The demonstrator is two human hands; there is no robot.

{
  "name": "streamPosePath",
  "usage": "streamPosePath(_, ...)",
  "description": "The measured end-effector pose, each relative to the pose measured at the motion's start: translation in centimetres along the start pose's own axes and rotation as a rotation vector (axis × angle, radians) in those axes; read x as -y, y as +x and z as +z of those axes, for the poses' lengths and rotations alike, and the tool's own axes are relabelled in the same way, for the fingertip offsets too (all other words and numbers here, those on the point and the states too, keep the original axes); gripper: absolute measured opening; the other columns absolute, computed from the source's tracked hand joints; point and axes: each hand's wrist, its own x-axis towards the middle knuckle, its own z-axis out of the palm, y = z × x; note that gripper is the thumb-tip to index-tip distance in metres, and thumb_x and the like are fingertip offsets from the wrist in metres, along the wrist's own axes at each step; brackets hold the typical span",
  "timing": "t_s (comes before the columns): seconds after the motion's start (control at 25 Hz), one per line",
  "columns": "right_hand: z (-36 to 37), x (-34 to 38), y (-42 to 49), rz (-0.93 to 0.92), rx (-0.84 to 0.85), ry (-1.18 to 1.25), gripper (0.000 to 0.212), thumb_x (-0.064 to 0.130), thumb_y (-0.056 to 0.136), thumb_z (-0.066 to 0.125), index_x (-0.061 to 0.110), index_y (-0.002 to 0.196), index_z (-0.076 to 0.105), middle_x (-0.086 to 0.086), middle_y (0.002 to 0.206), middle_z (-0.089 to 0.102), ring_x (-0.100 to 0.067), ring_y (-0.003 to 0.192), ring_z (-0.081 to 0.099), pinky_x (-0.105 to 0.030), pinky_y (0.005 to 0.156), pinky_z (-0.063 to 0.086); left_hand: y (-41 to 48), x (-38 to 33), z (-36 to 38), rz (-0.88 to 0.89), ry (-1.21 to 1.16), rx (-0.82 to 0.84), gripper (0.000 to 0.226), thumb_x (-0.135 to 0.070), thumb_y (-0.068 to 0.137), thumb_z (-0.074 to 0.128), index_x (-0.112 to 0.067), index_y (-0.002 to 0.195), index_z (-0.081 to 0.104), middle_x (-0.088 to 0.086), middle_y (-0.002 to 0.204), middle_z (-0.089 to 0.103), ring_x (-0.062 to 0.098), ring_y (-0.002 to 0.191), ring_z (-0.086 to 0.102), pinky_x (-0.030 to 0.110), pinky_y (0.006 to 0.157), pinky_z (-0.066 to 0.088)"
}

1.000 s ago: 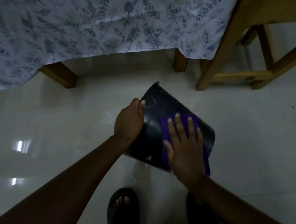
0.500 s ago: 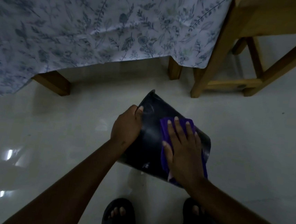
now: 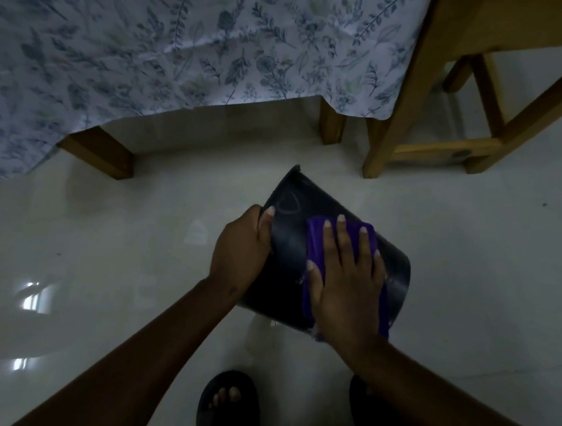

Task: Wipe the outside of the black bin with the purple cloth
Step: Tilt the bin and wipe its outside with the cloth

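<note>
The black bin point(image 3: 296, 235) is tilted on its side above the pale floor, its round wall facing me. My left hand point(image 3: 240, 248) grips the bin's left edge, thumb on the outer wall. My right hand point(image 3: 347, 279) lies flat with fingers spread on the purple cloth point(image 3: 314, 247), pressing it against the bin's right half. Most of the cloth is hidden under my palm; its edges show around my fingers and at the wrist.
A bed with a floral sheet point(image 3: 186, 39) and wooden legs point(image 3: 98, 150) stands behind the bin. A wooden stool or table frame point(image 3: 402, 114) is at the back right. My feet in dark sandals point(image 3: 228, 407) are just below the bin on the glossy tiled floor point(image 3: 96, 263).
The right hand with the cloth has stayed pressed on the bin, sliding slightly along its wall. The left hand keeps its grip. The view has shifted a little.
</note>
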Motion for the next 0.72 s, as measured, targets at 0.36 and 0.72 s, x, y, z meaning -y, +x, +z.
streamPosePath(0.36,-0.2,-0.8,0.1,0.064,0.059,-0.017,0.062,0.047,0.098,0.028,0.018,0.152,0.019,-0.009,0.159,0.024,-0.034,0.144,0.024,-0.052,0.113,0.024,0.4,0.0,0.2,-0.027,0.07,-0.004,0.04,-0.039,0.103,0.027,-0.017,0.081,0.052,-0.001,0.077,0.058,0.018,0.071,0.058,0.024,0.064,0.037)
streamPosePath(0.72,-0.1,-3.1,6.4,0.153,0.067,0.134,0.057,0.048,0.099,0.026,0.018,0.147,0.032,-0.009,0.149,0.043,-0.031,0.135,0.042,-0.049,0.109,0.034,0.9,0.4,0.1,0.014,0.029,0.041,0.04,-0.038,0.103,0.028,-0.015,0.081,0.052,0.003,0.079,0.059,0.024,0.075,0.059,0.028,0.065,0.04)
